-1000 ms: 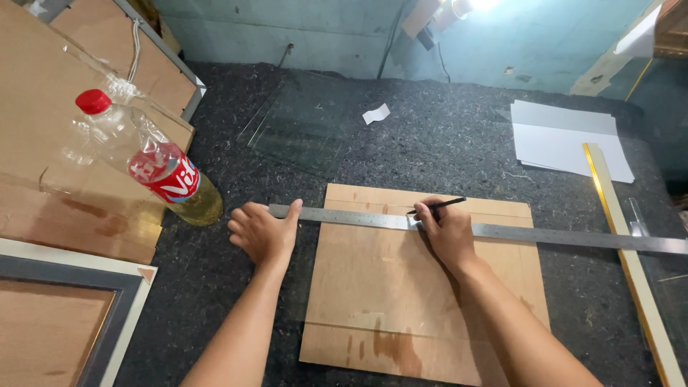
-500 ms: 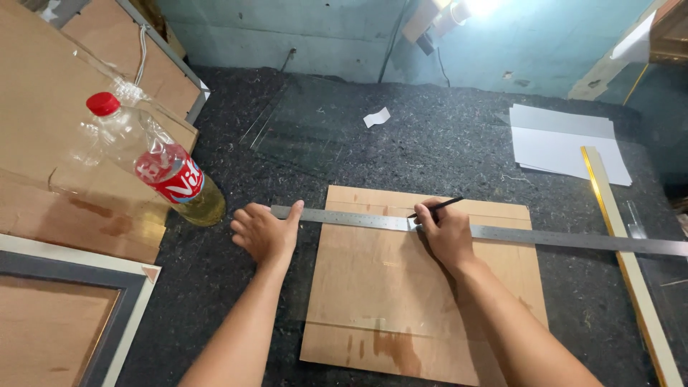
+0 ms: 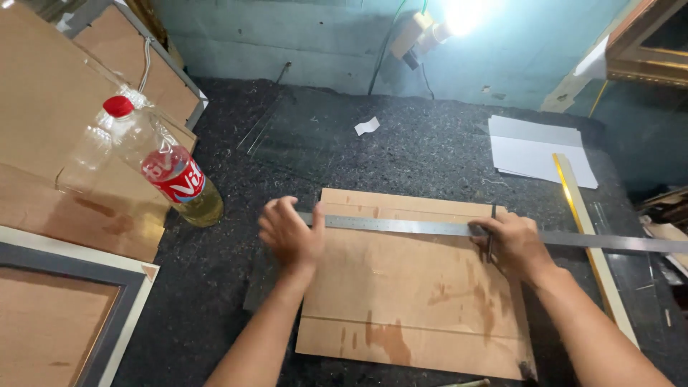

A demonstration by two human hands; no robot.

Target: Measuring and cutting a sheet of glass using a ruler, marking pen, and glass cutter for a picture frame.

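Note:
A thin plywood board (image 3: 408, 287) lies flat on the dark felt tabletop (image 3: 430, 150). Across its upper part runs a long steel ruler (image 3: 408, 226). My left hand (image 3: 290, 233) presses down on the ruler's left end with fingers spread. My right hand (image 3: 512, 244) rests on the board's right side against the ruler and holds a thin dark pen-like tool (image 3: 491, 233) upright at the ruler's edge.
A tilted plastic bottle (image 3: 168, 168) with a red cap and yellowish liquid leans at the left. Wooden panels (image 3: 50, 122) and a framed board (image 3: 50, 315) sit left. A glass sheet (image 3: 301, 136), paper scrap (image 3: 367, 127), white sheets (image 3: 537, 150) and a gold moulding strip (image 3: 591, 244) lie around.
My right hand with the tool has slid rightward along the ruler to the board's right side. My left hand stays on the ruler's left end. The view has shifted slightly.

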